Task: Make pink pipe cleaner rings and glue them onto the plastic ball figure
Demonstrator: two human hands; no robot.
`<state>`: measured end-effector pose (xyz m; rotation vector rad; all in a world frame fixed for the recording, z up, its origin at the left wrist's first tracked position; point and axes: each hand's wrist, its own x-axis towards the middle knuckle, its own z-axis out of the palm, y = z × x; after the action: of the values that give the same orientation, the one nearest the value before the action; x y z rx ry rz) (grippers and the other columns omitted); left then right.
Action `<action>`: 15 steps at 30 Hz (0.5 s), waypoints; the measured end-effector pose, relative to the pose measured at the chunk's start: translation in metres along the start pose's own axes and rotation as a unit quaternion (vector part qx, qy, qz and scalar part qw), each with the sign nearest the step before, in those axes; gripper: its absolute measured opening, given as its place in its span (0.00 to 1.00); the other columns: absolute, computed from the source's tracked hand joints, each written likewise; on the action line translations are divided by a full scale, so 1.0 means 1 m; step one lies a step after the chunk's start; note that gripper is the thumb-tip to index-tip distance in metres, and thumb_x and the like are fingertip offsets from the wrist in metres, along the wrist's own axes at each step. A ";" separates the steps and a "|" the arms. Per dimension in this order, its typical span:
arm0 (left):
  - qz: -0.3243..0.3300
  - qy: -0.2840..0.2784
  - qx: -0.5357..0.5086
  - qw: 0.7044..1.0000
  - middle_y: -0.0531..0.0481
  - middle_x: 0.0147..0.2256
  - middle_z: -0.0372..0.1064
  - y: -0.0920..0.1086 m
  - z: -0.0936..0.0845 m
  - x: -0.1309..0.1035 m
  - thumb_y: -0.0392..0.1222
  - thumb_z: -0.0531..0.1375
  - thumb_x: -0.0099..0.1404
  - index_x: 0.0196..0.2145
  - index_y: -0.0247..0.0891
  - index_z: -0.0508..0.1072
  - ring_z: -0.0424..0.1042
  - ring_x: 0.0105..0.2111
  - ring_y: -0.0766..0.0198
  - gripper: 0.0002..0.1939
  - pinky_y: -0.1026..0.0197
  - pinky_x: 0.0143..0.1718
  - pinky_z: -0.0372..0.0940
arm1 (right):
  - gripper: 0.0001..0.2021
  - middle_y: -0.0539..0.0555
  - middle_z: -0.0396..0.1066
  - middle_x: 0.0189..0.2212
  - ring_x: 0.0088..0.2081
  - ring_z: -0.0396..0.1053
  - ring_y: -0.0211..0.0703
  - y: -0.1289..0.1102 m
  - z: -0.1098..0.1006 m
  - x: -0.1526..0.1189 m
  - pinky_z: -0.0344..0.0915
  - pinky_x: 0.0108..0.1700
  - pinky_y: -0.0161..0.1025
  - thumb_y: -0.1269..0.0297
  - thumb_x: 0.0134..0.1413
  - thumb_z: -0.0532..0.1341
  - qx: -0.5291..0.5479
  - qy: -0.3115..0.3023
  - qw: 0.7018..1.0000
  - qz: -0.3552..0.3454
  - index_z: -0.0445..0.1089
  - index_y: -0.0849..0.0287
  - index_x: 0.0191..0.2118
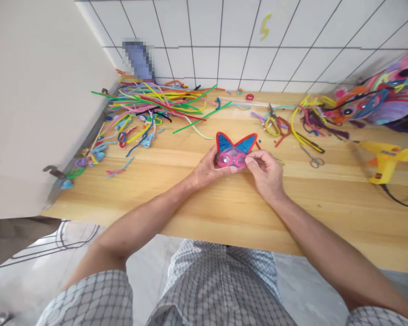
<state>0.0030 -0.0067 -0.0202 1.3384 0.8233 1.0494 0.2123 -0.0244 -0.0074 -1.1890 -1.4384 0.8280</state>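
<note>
Over the middle of the wooden table (190,199) I hold a small pipe-cleaner mask (236,151). It has two pointed blue ears edged in red, a purple face and pink rings round the eyes. My left hand (209,169) wraps its left side and lower edge, with the thumb along the bottom. At the right eye ring, my right hand (265,173) pinches with thumb and forefinger on the mask's edge. Whether those fingertips also hold a small separate piece is hidden.
Loose pipe cleaners (163,102) are heaped at the back left. To the right lie red-handled scissors (284,127), small grey scissors (314,159), a black-and-yellow craft knife (309,143) and a yellow glue gun (382,160). Finished colourful masks (376,97) are piled at the far right.
</note>
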 end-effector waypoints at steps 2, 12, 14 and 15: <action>-0.004 0.001 -0.003 1.000 0.40 0.57 0.79 0.000 0.000 0.000 0.62 0.80 0.56 0.60 0.39 0.69 0.81 0.56 0.47 0.43 0.45 0.60 0.77 | 0.12 0.52 0.81 0.34 0.35 0.78 0.46 0.001 0.000 -0.001 0.76 0.40 0.45 0.49 0.64 0.70 -0.010 0.001 1.000 -0.009 0.77 0.52 0.38; -0.021 0.012 -0.011 1.000 0.37 0.59 0.77 0.002 0.002 -0.003 0.63 0.79 0.55 0.60 0.38 0.70 0.78 0.60 0.44 0.44 0.45 0.63 0.74 | 0.07 0.53 0.80 0.40 0.40 0.79 0.48 0.005 0.000 -0.005 0.76 0.44 0.47 0.55 0.69 0.66 -0.065 -0.001 0.995 -0.075 0.77 0.51 0.44; -0.026 0.010 -0.012 1.000 0.37 0.61 0.76 0.003 0.002 -0.004 0.61 0.80 0.56 0.61 0.37 0.70 0.77 0.61 0.44 0.44 0.45 0.64 0.73 | 0.05 0.52 0.80 0.39 0.40 0.78 0.47 0.005 -0.001 -0.005 0.75 0.43 0.46 0.57 0.69 0.66 -0.071 -0.004 0.993 -0.091 0.77 0.51 0.43; -0.026 0.008 -0.012 1.000 0.36 0.61 0.76 0.003 0.002 -0.004 0.60 0.80 0.57 0.61 0.37 0.71 0.77 0.62 0.44 0.43 0.45 0.64 0.73 | 0.05 0.52 0.79 0.39 0.39 0.78 0.46 0.004 -0.002 -0.004 0.75 0.43 0.46 0.58 0.69 0.66 -0.072 -0.006 0.993 -0.095 0.77 0.51 0.43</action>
<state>0.0033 -0.0118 -0.0170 1.2839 0.8513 1.0260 0.2150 -0.0277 -0.0122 -1.1333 -1.6157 0.6086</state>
